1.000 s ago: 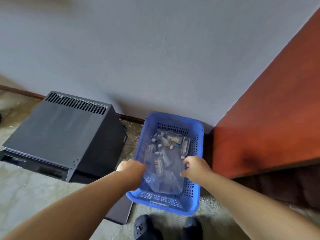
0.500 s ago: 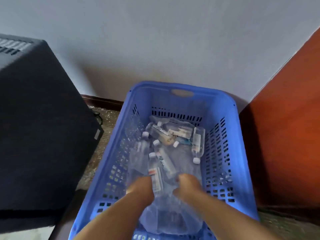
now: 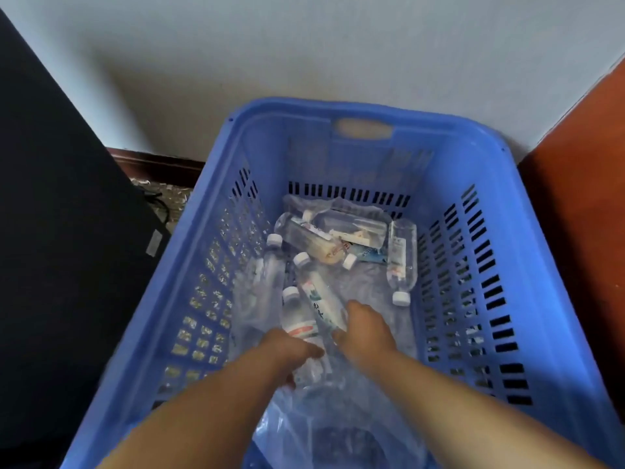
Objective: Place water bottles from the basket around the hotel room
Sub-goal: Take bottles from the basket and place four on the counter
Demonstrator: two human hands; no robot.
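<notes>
A blue basket [image 3: 449,204] stands on the floor against a pale grey wall [image 3: 304,45], between a black cabinet [image 3: 61,248] and a reddish wooden panel [image 3: 581,214]. A dark skirting board [image 3: 159,164] runs under the wall. Inside, small water bottles [image 3: 400,255] lie on clear plastic film [image 3: 338,424]. The left hand [image 3: 287,350] and right hand [image 3: 365,328] each seem to close on 1 bottle, but the fingers are mostly hidden, so I cannot tell for sure.
</notes>
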